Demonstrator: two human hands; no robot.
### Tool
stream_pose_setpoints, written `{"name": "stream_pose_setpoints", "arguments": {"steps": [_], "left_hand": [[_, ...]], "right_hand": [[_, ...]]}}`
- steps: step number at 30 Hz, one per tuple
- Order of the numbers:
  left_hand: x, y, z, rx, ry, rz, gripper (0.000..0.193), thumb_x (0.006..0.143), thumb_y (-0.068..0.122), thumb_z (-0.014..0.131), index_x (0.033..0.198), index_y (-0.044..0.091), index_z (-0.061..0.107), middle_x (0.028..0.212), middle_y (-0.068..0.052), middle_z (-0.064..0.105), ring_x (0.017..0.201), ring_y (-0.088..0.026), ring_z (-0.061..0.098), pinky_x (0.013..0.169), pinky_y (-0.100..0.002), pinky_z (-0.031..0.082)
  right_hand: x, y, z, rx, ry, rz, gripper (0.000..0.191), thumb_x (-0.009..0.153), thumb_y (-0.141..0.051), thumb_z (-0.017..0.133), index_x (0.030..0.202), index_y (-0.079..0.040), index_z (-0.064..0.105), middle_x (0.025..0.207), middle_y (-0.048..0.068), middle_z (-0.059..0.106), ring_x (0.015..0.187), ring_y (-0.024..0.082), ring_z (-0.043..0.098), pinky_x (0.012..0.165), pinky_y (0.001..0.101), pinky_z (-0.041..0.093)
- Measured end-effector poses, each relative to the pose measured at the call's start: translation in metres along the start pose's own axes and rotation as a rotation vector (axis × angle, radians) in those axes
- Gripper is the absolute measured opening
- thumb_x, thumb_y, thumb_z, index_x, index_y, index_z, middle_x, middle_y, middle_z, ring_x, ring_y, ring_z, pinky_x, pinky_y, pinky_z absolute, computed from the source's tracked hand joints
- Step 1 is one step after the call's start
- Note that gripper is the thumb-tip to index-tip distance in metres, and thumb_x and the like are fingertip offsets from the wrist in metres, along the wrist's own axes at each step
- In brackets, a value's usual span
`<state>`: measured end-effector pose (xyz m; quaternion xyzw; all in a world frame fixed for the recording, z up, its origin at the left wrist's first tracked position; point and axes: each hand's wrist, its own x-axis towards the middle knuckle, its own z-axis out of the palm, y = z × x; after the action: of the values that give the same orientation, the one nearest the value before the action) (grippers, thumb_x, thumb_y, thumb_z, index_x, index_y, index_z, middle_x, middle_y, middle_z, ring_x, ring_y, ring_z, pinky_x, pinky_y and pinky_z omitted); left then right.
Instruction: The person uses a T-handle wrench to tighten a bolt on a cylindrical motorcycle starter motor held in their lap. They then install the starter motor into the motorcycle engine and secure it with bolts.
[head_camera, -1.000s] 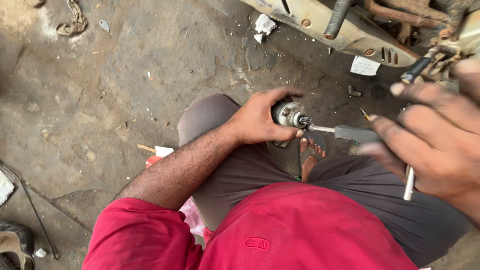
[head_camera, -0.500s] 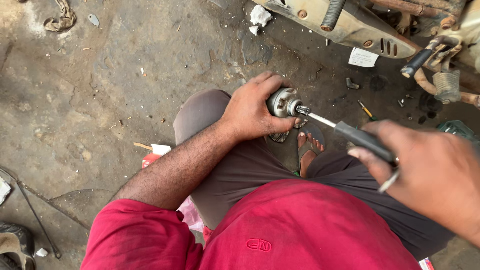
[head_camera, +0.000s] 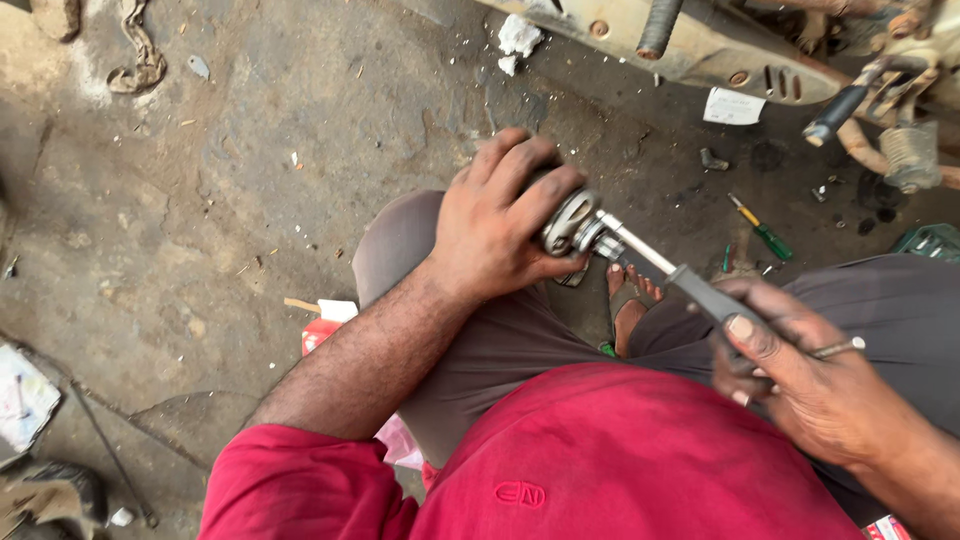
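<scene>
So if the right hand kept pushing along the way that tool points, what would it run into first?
Most likely the round metal part gripped in the left hand: the right hand holds the tool, whose shaft already reaches it.

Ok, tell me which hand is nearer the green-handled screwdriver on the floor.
Right. The right hand grips the tool handle just below the green-handled screwdriver; the left hand holds the round metal part, farther off.

Round part (head_camera: 570, 222): bright metal, glossy | socket driver shaft (head_camera: 640, 256): polished steel; handle (head_camera: 712, 296): matt dark plastic | floor (head_camera: 250, 200): rough, stained concrete | shirt (head_camera: 600, 470): red matt cloth | ring (head_camera: 838, 349): shiny metal
</scene>
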<state>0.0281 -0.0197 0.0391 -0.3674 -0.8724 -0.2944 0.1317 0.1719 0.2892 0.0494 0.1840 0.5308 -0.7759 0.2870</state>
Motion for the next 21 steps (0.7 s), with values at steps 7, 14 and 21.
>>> {"name": "stream_pose_setpoints", "arguments": {"steps": [7,14,21], "left_hand": [[0.001,0.001,0.009,-0.011,-0.08,-0.078,0.075,0.067,0.04,0.092,0.13,0.017,0.059,0.13,-0.007,0.056,0.13,-0.037,0.054,0.102,-0.049,0.056],[-0.002,-0.001,0.016,-0.004,-0.148,-0.15,0.07,0.07,0.045,0.09,0.126,0.017,0.06,0.128,-0.008,0.058,0.128,-0.036,0.056,0.092,-0.047,0.058],[-0.005,-0.004,0.016,-0.002,-0.172,-0.171,0.074,0.065,0.046,0.09,0.126,0.017,0.06,0.126,-0.011,0.058,0.126,-0.037,0.055,0.089,-0.05,0.058]], "right_hand": [[-0.026,-0.033,0.008,-1.351,0.299,-0.586,0.044,0.086,-0.026,0.075,0.123,-0.003,0.067,0.086,0.008,0.071,0.07,0.02,0.065,0.07,0.0328,0.05],[-0.013,-0.045,0.027,-1.658,0.226,-0.791,0.046,0.079,-0.024,0.081,0.119,-0.005,0.07,0.087,0.009,0.071,0.082,0.028,0.068,0.081,0.0405,0.051],[-0.001,-0.059,0.045,-1.831,0.192,-0.843,0.046,0.079,-0.024,0.083,0.12,-0.008,0.072,0.08,0.005,0.066,0.076,0.025,0.063,0.078,0.0389,0.048]]}}
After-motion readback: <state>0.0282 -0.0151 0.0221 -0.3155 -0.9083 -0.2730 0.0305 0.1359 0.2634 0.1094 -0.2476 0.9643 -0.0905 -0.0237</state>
